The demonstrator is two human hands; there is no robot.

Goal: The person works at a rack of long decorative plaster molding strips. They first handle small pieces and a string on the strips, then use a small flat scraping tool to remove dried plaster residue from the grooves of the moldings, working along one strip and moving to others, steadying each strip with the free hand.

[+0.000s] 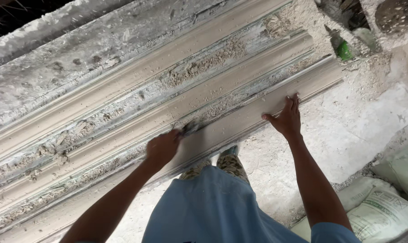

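A long plaster cornice moulding (136, 96) with ridges and grooves runs diagonally from lower left to upper right, dusted with scrapings. My left hand (161, 148) is closed around a small scraping tool (190, 128), blurred, whose tip touches a groove near the moulding's front edge. My right hand (286, 118) lies flat with fingers spread on the smooth front strip of the moulding, to the right of the tool.
A rough plaster-crusted slab (55, 58) lies behind the moulding. White sacks (384, 207) sit at the lower right on the dusty floor (348, 130). A green bottle (344, 50) stands among debris at the upper right. My legs are below the moulding's edge.
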